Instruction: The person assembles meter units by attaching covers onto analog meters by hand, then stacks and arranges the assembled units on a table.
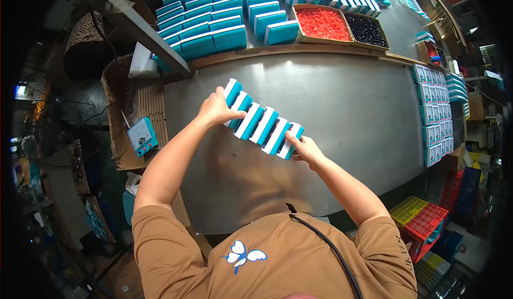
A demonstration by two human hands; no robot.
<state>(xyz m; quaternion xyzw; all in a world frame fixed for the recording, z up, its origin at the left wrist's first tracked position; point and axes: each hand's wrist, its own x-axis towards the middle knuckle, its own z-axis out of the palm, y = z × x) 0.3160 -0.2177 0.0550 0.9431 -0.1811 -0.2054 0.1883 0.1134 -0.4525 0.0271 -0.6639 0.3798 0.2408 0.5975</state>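
- Metal table: below the fingers of both hands.
- Row of boxes: between the fingers, over the table; likely squeezed endwise to keep it together.
- Left hand: fingers gripping the row's left end.
- Right hand: fingers gripping its right end.

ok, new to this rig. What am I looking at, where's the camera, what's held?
No machine here: a person works with bare hands. The single picture comes from a head-worn camera looking forward and down. The left hand and right hand grip opposite ends of a slanted row of teal-and-white blocks; I can't tell whether it touches the metal table. Stacked units stand toward the table's right edge. Beyond the wooden ledge are more blocks, plus red pieces and dark pieces in open boxes.
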